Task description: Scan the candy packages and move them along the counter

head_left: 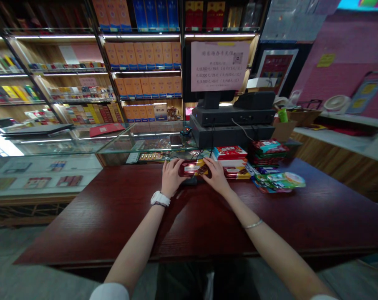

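Between my two hands is a small chocolate box, dark red and yellow with a picture of chocolate pieces. My left hand grips its left end, a white watch on the wrist. At the other end, my right hand pinches the box with thumb and fingers; a thin bracelet circles that forearm. The box is held just above the far part of the brown table. Right beside my right hand stands a stack of boxes, with a similar yellow and red box low in it and a red and white box on top.
Right of the stack lie shiny packets and a pile of dark red packs. Behind stand a black register and a screen with a paper sign. A glass display counter borders the table's far side.
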{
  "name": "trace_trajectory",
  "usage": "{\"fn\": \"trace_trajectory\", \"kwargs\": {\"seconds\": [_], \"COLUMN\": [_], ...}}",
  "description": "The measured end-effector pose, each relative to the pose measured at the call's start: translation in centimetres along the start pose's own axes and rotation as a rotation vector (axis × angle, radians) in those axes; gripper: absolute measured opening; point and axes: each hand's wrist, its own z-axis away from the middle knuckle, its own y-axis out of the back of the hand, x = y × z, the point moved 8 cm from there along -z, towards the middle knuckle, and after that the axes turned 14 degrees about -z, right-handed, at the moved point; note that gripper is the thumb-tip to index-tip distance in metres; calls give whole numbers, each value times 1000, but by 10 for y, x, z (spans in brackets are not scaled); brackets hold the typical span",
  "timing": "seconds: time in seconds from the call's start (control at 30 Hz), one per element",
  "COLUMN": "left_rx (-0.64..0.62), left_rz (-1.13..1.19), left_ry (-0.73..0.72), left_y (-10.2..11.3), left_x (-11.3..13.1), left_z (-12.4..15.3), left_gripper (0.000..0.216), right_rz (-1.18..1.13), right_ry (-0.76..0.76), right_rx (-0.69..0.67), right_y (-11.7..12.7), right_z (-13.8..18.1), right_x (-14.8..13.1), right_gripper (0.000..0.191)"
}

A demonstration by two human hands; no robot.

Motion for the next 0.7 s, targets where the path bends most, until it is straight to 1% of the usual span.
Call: {"fn": "trace_trajectory", "kwargs": {"seconds": [0.27,0.43,0.57,0.7], "left_rx": [-27,-16,1,12], "left_rz": [44,47,23,22], "left_ry": [34,36,-3,-78], "left_y": [-7,-6,-1,0], "left_x": [-4,-3,9,27], "left_z": [0,-1,0,3], "left_gripper": [69,68,65,60], "right_rz": [-28,18,139,184], "right_ry": [-27,-20,8,88], "right_rx": [0,-10,-30,-134], "right_y": [4,2,-6,-20], "right_z": [0,1,2,2], "right_x": [3,0,-18,-41], "right_gripper": [59,62,67,68]}}
